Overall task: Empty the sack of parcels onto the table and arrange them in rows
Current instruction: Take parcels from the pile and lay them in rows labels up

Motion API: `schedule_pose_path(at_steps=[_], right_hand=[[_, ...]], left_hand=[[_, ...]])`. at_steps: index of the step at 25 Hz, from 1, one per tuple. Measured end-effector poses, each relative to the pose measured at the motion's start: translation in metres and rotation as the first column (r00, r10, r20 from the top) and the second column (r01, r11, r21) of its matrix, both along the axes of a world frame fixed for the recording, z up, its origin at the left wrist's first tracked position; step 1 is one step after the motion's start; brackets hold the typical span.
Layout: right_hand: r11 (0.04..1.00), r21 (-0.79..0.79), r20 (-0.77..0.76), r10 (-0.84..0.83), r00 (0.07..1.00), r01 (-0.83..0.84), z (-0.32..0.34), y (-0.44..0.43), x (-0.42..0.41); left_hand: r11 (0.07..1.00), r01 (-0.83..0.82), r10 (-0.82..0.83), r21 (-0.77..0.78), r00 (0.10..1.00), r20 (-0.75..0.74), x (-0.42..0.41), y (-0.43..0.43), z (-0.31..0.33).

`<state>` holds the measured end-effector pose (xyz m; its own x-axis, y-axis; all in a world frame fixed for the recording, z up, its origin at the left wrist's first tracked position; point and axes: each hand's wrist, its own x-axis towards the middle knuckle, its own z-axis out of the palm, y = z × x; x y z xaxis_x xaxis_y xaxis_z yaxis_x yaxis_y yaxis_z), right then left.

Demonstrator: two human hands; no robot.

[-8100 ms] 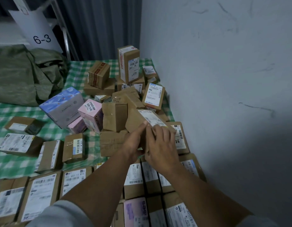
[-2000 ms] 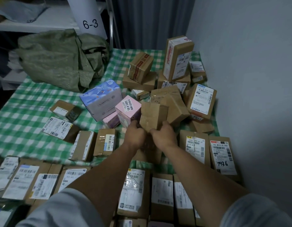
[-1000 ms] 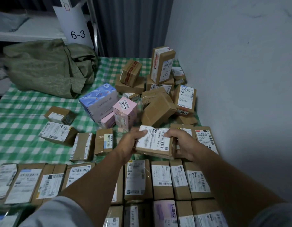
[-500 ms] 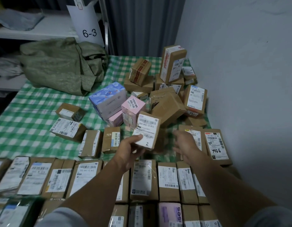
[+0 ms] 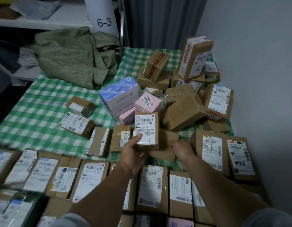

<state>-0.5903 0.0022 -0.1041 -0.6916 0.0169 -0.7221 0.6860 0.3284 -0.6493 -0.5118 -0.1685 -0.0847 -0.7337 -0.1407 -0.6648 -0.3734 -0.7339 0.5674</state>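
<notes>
My left hand (image 5: 133, 154) grips a small brown parcel (image 5: 146, 128) by its lower end and holds it upright above the table, its white barcode label facing me. Just to its right, my right hand (image 5: 183, 149) has its fingers curled on the edge of a plain brown parcel (image 5: 166, 138) lying on the green checked table (image 5: 35, 112). A loose pile of parcels (image 5: 183, 110) lies at the back right. Rows of labelled parcels (image 5: 92, 177) run along the near edge. The crumpled green sack (image 5: 73, 56) lies at the back left.
A blue-and-white box (image 5: 120, 95) and pink boxes (image 5: 148, 102) stand mid-table. Three loose parcels (image 5: 76, 123) lie left of centre. A grey wall (image 5: 256, 79) borders the table on the right. A shelf with a "6-3" sign (image 5: 104, 22) stands behind.
My left hand now holds the labelled parcel alone and has turned it upright. My right hand let go of it and dropped onto the plain brown parcel beside it.
</notes>
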Motion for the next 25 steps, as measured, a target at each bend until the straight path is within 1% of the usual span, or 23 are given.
schedule_pose_path(at_steps=[4, 7, 9, 12, 14, 17, 19, 21, 25], right_hand=[[0.999, -0.023, -0.008, -0.045, 0.999, 0.045, 0.006, -0.011, 0.004], [0.996, 0.045, -0.033, -0.072, 0.997, 0.073, 0.014, -0.028, 0.012], [0.994, 0.102, -0.043, -0.035, 0.998, 0.039, 0.017, -0.035, 0.012], [0.984, 0.178, -0.015, 0.028, 0.999, -0.025, 0.005, -0.046, 0.009], [0.981, 0.183, 0.001, 0.057, 0.998, -0.056, -0.004, -0.056, 0.01], [0.982, 0.171, -0.019, 0.087, 0.996, -0.083, -0.005, -0.084, 0.013], [0.967, 0.224, -0.06, 0.142, 0.988, -0.126, -0.001, -0.102, 0.015], [0.952, 0.245, -0.067, 0.208, 0.976, -0.186, 0.001, -0.12, 0.018], [0.936, 0.215, -0.081, 0.302, 0.95, -0.279, 0.003, -0.158, 0.023]], left_hand=[[0.995, 0.096, -0.095, -0.017, 0.995, 0.017, -0.003, 0.009, 0.005], [0.996, 0.078, -0.078, -0.033, 0.997, 0.012, 0.003, 0.006, 0.016], [0.996, 0.04, -0.04, -0.082, 0.999, 0.008, 0.009, -0.009, 0.022], [0.981, -0.046, 0.053, -0.189, 0.998, 0.034, 0.024, -0.047, 0.016], [0.959, -0.143, 0.162, -0.243, 0.985, 0.057, 0.034, -0.075, 0.008], [0.913, -0.279, 0.315, -0.298, 0.946, 0.078, 0.046, -0.117, -0.006], [0.893, -0.3, 0.349, -0.336, 0.932, 0.095, 0.049, -0.133, -0.012], [0.887, -0.304, 0.359, -0.348, 0.927, 0.105, 0.05, -0.142, -0.013], [0.871, -0.35, 0.409, -0.345, 0.906, 0.113, 0.05, -0.162, -0.009]])
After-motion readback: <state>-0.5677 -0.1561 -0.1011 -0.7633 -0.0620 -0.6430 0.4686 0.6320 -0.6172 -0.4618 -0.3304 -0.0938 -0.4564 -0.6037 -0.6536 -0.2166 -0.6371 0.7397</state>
